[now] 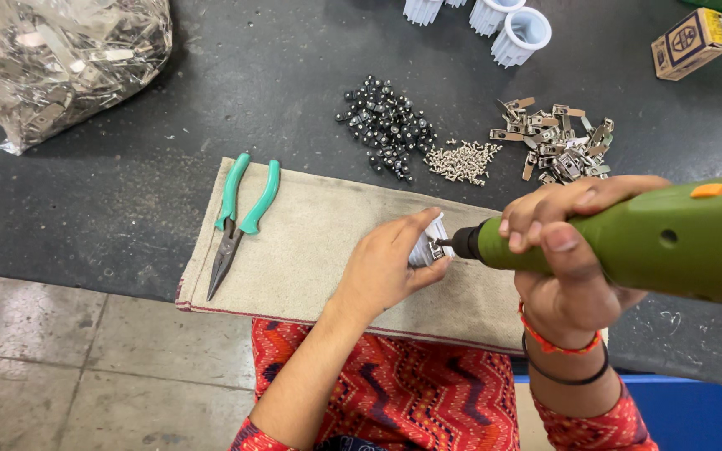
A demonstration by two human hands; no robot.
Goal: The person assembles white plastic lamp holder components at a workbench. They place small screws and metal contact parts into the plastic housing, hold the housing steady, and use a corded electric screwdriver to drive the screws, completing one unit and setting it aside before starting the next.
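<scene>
A: Why is the left hand [390,267] clamped around that white part [428,246]?
B: To pin it on the cloth [311,242], I think, while the right hand [566,259], fist closed round the green driver [645,238], presses its tip in.
A: And the pliers [240,217]?
B: Idle, nearby.

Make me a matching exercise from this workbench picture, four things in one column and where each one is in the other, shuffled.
Things:
1. pliers
2. electric screwdriver
3. small white part
4. clear bag of metal pieces

Places:
A. held in the left hand
B. far left corner of the dark table
C. lying on the beige cloth
D. gripped in the right hand

Pairs: 1-C, 2-D, 3-A, 4-B
</scene>
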